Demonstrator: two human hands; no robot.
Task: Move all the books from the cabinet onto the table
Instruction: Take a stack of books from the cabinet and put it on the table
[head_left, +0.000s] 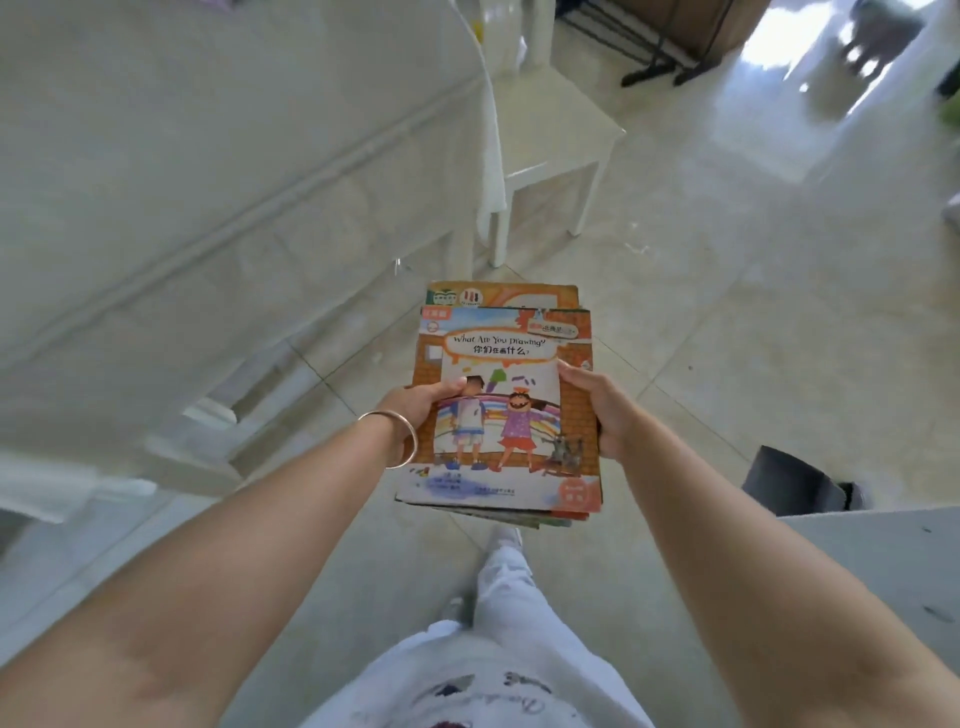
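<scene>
A stack of thin picture books (514, 358) is carried flat over the tiled floor, in front of my body. The top cover is orange with two drawn children and the title "What Are You Drawing?". My left hand (423, 405), with a bangle on its wrist, grips the stack's left edge, thumb on the cover. My right hand (597, 410) grips the right edge the same way. The table with a white cloth (218, 171) fills the left of the view, blurred. The cabinet is out of sight.
A white chair (556, 135) stands at the table's far end. A dark bin (795, 480) sits on the floor to my right, beside a grey surface (883, 561). A black metal frame (660, 52) stands further back. My legs are below.
</scene>
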